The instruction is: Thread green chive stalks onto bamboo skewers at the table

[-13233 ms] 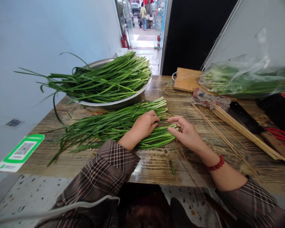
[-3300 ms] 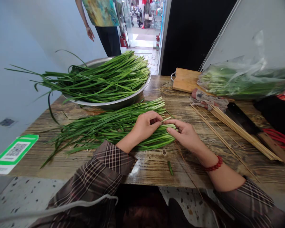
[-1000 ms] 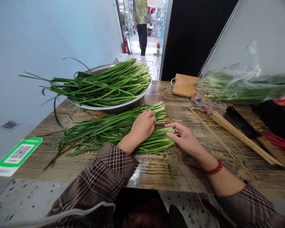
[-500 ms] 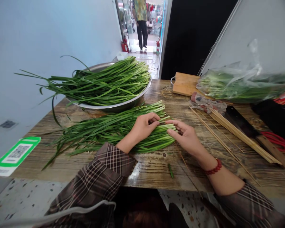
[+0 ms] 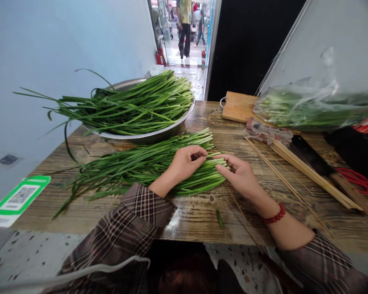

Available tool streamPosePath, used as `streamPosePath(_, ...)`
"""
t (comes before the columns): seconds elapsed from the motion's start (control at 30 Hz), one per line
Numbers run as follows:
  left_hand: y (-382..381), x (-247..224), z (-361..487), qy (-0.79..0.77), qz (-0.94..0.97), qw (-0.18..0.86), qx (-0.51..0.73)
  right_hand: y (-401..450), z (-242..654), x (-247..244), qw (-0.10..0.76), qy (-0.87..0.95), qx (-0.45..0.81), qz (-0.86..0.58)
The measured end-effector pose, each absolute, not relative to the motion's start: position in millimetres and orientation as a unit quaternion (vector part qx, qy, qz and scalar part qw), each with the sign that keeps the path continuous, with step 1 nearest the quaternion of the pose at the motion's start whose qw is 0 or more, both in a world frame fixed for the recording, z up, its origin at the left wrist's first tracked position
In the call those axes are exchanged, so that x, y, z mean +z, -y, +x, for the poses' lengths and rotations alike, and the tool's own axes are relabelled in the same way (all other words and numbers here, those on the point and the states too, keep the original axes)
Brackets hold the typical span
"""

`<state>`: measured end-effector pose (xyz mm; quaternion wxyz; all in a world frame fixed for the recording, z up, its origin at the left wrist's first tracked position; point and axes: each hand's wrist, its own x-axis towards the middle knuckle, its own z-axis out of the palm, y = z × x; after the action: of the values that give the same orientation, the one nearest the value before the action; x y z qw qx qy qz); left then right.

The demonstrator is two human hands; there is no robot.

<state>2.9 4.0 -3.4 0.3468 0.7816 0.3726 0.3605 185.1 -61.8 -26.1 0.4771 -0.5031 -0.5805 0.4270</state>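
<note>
Our left hand (image 5: 185,163) lies over a loose bundle of long, flat, green leafy stalks with pale ends (image 5: 131,158), its thumb and forefinger pinched on one slim stalk near its end. The bundle spreads beneath our hands and out to their left. Our right hand (image 5: 241,173) is at the pale ends, thumb and forefinger parted with stalk tips showing between. Beyond our left hand stands a round silvery metal basin (image 5: 162,136) heaped with more. We judge the stalks light, smooth and perhaps slippery, soft and easily creased at the leaves, firmer at the pale ends, where a gentle fingertip pinch suits.
</note>
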Motion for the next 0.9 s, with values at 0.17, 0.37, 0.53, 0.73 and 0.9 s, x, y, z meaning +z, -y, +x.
streamPosePath(0.17, -3.8, -2.6, 2.9, -0.372, 0.785, 0.342, 0.357, 61.7, 184.4, -23.7, 0.466, 0.591, 0.407, -0.518)
streamPosePath(0.37, -2.9, -1.0, 2.4, -0.374, 0.787, 0.338, 0.356, 62.0, 184.6, -22.9, 0.459, 0.594, 0.398, -0.527)
streamPosePath(0.53, -2.8, -0.3, 2.2, -0.375, 0.788, 0.336, 0.355, 62.1, 184.8, -22.5, 0.456, 0.594, 0.398, -0.53)
streamPosePath(0.73, -2.5, 0.3, 2.1, -0.37, 0.791, 0.338, 0.35, 62.8, 184.6, -20.7, 0.457, 0.592, 0.401, -0.529)
streamPosePath(0.9, -2.7, 0.8, 2.1, -0.363, 0.801, 0.328, 0.346, 62.1, 184.5, -22.1, 0.456, 0.596, 0.397, -0.528)
